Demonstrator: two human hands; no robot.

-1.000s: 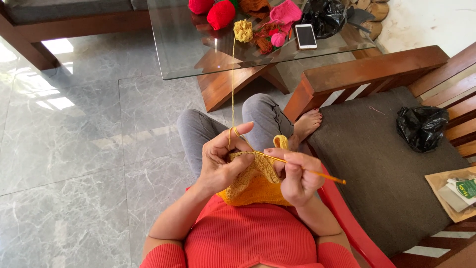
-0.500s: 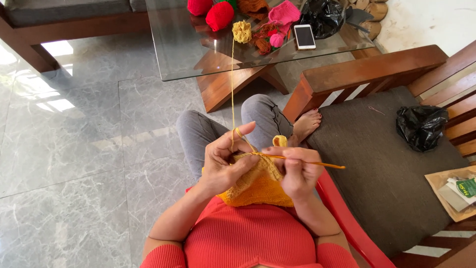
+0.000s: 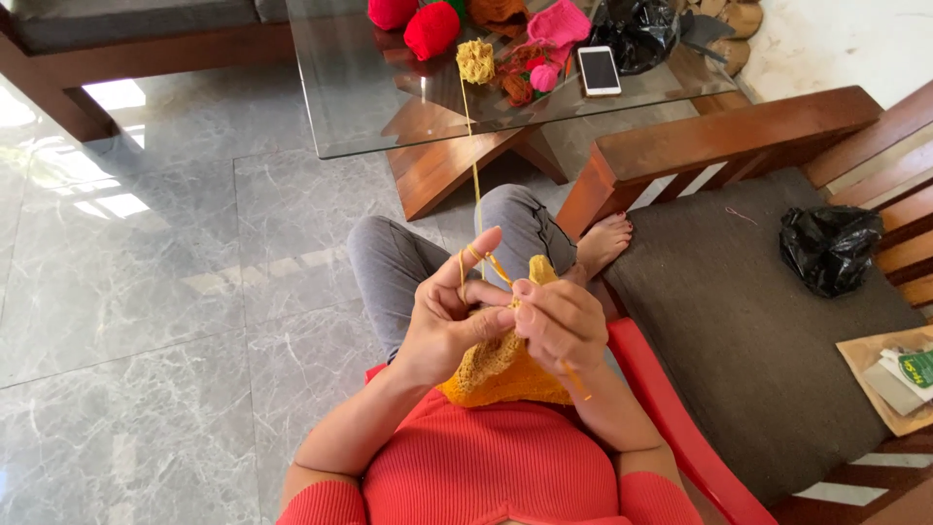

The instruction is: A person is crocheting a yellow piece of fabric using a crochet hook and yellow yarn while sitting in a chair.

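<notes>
Between both hands, the lacy mustard-yellow crocheted piece (image 3: 505, 365) is pinched. Left hand (image 3: 449, 321) grip half-closed, thin yarn strand (image 3: 475, 185) looped over its finger; right hand (image 3: 562, 323) grip closed around a slim yellow crochet hook (image 3: 573, 381).

Open grey marble floor (image 3: 146, 321) to the left, taut yellow yarn strand (image 3: 475, 185) rising ahead to the glass-topped coffee table (image 3: 379, 107), brown wooden sofa armrest (image 3: 719, 146) close on the right, red plastic chair arm (image 3: 671, 418) just beside the right forearm
</notes>
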